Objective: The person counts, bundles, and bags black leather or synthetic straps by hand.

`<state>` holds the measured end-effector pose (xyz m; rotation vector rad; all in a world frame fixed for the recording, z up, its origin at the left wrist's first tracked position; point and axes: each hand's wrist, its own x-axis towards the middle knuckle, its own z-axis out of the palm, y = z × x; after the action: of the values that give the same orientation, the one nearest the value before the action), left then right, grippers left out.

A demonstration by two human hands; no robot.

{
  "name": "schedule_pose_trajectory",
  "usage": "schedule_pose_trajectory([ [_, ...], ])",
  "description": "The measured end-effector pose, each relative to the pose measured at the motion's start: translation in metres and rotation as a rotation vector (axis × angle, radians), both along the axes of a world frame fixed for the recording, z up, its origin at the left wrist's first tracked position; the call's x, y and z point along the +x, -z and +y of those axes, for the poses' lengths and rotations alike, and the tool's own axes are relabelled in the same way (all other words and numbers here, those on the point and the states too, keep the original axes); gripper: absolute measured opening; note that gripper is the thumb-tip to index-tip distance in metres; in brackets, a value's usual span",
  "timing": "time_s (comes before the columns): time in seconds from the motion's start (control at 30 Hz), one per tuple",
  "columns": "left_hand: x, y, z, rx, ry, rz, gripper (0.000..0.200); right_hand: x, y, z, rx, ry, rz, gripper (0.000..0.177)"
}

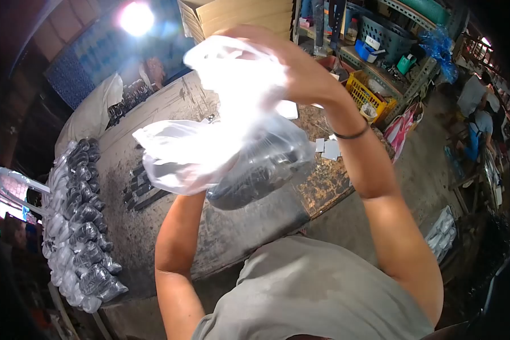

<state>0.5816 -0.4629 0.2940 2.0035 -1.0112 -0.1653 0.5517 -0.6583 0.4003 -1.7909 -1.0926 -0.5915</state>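
A clear plastic bag [289,141] with dark, bulky contents [255,175] hangs in front of me above the table. Its upper part is a white, overexposed blur. My right hand [272,48], raised high and smeared by motion, is closed on the top of the bag; glare hides its fingertips. From below, my left hand [195,186] reaches into the white folds at the bag's left side. The plastic covers its fingers, so their grip does not show.
Filled clear bags [88,232] line the left side of the worn table [153,238]. Dark strips [139,190] and pale cards [330,148] lie on it. At the right stand shelves with a yellow crate [364,90] and a grey basket [388,39]. Other people [481,122] are at far right.
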Motion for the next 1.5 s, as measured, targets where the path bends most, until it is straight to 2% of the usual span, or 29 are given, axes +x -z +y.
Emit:
schedule_pose_trajectory([
  [0.03, -0.001, 0.0, 0.004, 0.007, 0.005, -0.05, 0.034, -0.002, 0.025, -0.021, -0.021, 0.064, 0.115, 0.098],
  [0.13, -0.002, 0.001, 0.008, -0.04, 0.085, -0.155, 0.037, -0.021, 0.118, -0.047, -0.223, 0.118, 0.582, 0.089],
  [0.23, -0.01, -0.001, -0.001, -0.105, 0.298, -0.246, 0.042, -0.039, 0.171, -0.026, -0.249, 0.018, 0.758, 0.08],
  [0.3, -0.022, -0.005, -0.008, -0.122, 0.446, -0.317, 0.045, -0.058, 0.175, -0.008, -0.256, -0.032, 0.76, 0.074],
  [0.33, -0.039, -0.008, -0.01, -0.01, 0.321, -0.418, 0.046, -0.064, 0.176, 0.003, -0.267, -0.055, 0.742, 0.071],
  [0.37, -0.046, 0.001, -0.012, -0.028, 0.318, -0.568, 0.055, -0.072, 0.173, 0.011, -0.282, -0.078, 0.712, 0.068],
  [0.4, -0.06, -0.012, -0.009, 0.001, 0.358, -0.549, 0.066, -0.081, 0.168, 0.019, -0.299, -0.099, 0.676, 0.065],
  [0.47, -0.081, -0.023, -0.007, 0.165, 0.444, -0.467, 0.074, -0.096, 0.155, 0.033, -0.334, -0.143, 0.583, 0.059],
  [0.53, -0.1, -0.021, -0.009, 0.143, 0.521, -0.558, 0.071, -0.109, 0.141, 0.047, -0.366, -0.193, 0.467, 0.054],
  [0.57, -0.108, -0.034, -0.004, 0.172, 0.586, -0.551, 0.052, -0.115, 0.134, 0.052, -0.379, -0.218, 0.417, 0.051],
  [0.6, -0.118, -0.037, -0.005, 0.133, 0.547, -0.66, 0.031, -0.118, 0.127, 0.056, -0.395, -0.244, 0.376, 0.048],
  [0.63, -0.125, -0.042, -0.005, -0.031, 0.594, -0.614, 0.02, -0.122, 0.121, 0.058, -0.403, -0.267, 0.338, 0.046],
  [0.7, -0.127, -0.057, 0.004, -0.028, 0.745, -0.579, 0.029, -0.128, 0.11, 0.063, -0.42, -0.309, 0.282, 0.041],
  [0.73, -0.122, -0.066, 0.014, -0.013, 0.713, -0.581, 0.029, -0.13, 0.107, 0.066, -0.428, -0.326, 0.258, 0.039],
  [0.8, -0.103, -0.085, 0.04, -0.234, 0.92, -0.011, 0.044, -0.134, 0.102, 0.069, -0.442, -0.357, 0.219, 0.035],
  [0.83, -0.084, -0.061, 0.044, -0.262, 0.853, -0.01, 0.073, -0.136, 0.101, 0.071, -0.447, -0.372, 0.203, 0.033],
  [0.9, -0.064, -0.01, 0.072, -0.046, 0.553, 0.402, 0.087, -0.141, 0.099, 0.072, -0.463, -0.392, 0.158, 0.03],
  [0.97, -0.069, 0.039, 0.08, 0.019, 0.574, 0.513, 0.091, -0.144, 0.092, 0.072, -0.548, -0.396, 0.175, 0.032],
  [1.03, -0.098, 0.057, 0.097, -0.084, 0.555, 0.475, 0.085, -0.147, 0.098, 0.072, -0.503, -0.384, 0.272, 0.03],
  [1.33, -0.15, 0.09, 0.142, -0.319, 0.373, 0.59, 0.091, -0.143, 0.096, 0.082, -0.355, -0.585, 0.526, 0.032],
  [1.47, -0.169, 0.068, 0.178, -0.306, 0.238, 0.506, 0.094, -0.137, 0.096, 0.08, -0.315, -0.579, 0.531, 0.03],
  [1.5, -0.175, 0.055, 0.183, -0.256, 0.198, 0.458, 0.094, -0.141, 0.098, 0.079, -0.31, -0.452, 0.639, 0.03],
])
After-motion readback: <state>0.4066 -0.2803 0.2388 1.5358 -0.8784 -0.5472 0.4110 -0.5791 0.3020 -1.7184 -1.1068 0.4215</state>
